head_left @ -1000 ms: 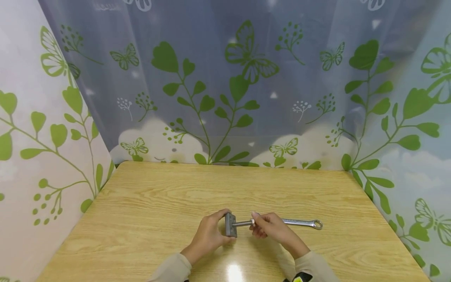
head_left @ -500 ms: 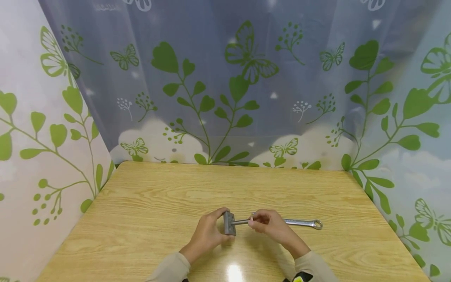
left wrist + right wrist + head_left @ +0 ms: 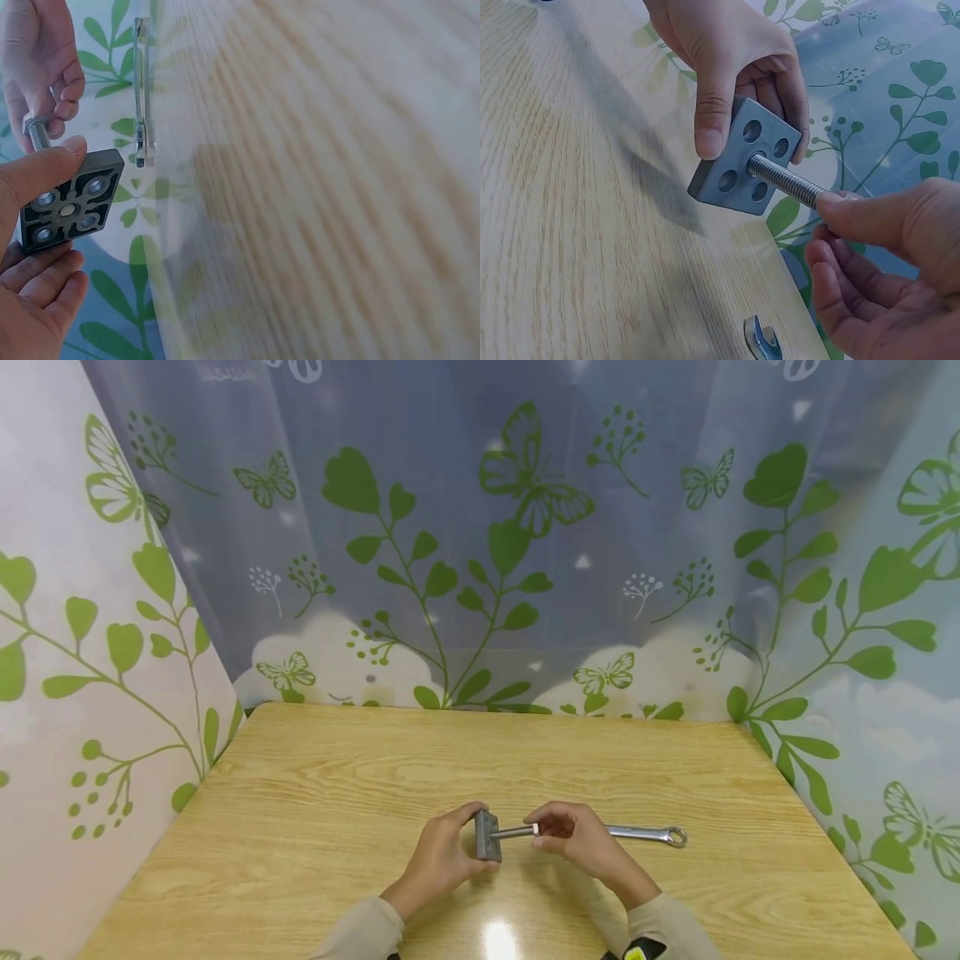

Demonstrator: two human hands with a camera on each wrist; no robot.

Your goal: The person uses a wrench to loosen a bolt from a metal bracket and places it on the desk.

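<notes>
My left hand (image 3: 438, 862) grips a small square grey metal plate (image 3: 488, 837) by its edges, thumb on one side and fingers on the other. Several round holes surround the plate's centre, where a threaded bolt (image 3: 787, 180) stands out toward my right hand (image 3: 588, 842). The bolt's pale hex head (image 3: 536, 830) sits between that hand's thumb and forefinger; in the right wrist view the thumb (image 3: 862, 217) covers part of the bolt's end, and the other fingers curl loosely below. The underside of the plate (image 3: 82, 191), seen in the left wrist view, has dark recesses.
A combination wrench (image 3: 645, 833) lies on the wooden table (image 3: 337, 760) behind my right hand, its ring end pointing right. In the right wrist view the wrench's open end (image 3: 762, 341) shows. A leaf-printed curtain (image 3: 450, 552) borders the table's far edge.
The right hand's thumb and forefinger have shifted round the bolt head and now stand farther apart, baring more of it. The left hand and plate have moved slightly left; the wrench lies still.
</notes>
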